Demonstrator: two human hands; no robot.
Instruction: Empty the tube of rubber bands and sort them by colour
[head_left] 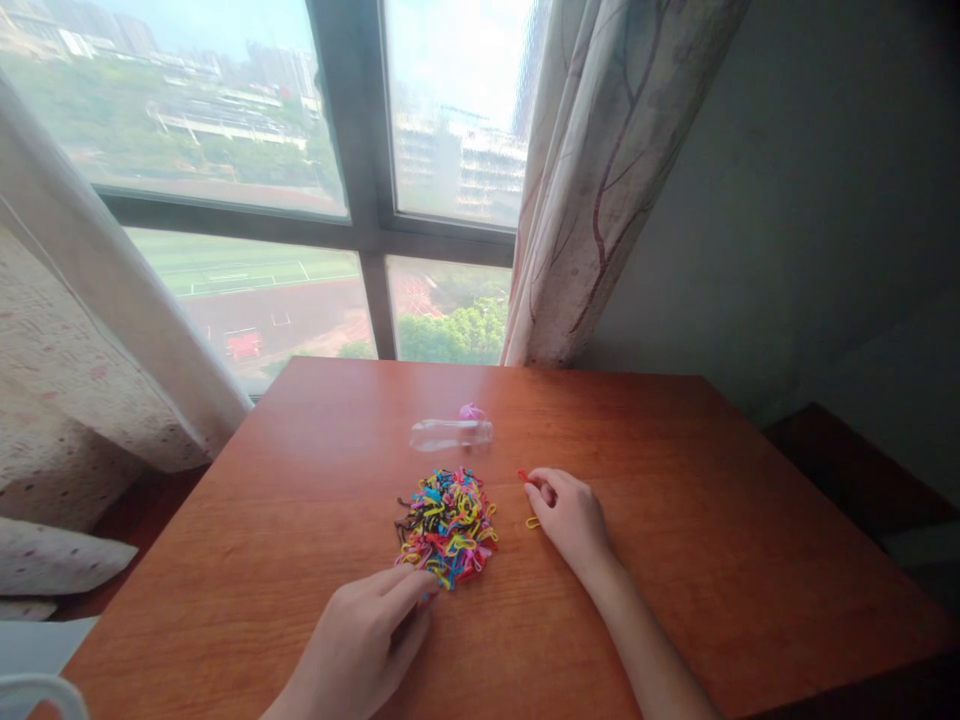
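Note:
A heap of small rubber bands [450, 520] in many colours lies on the wooden table. At its near edge is my left hand [367, 630], fingers pinched together, with a bit of blue rubber band [427, 597] showing at the tips. To the right of the heap, my right hand [571, 515] pinches a red rubber band [523, 476] between thumb and forefinger, just above the table. Beside that hand a single yellow rubber band [532, 522] rests on the wood, apart from the heap. My right hand's other fingers are curled in.
Behind the heap lies a clear plastic bottle [442, 434] on its side, with a pink piece [471, 411] by it. The table [300, 480] reaches to a window [367, 200] with curtains [592, 180] at its sides. At lower left a white object [41, 690] shows partly.

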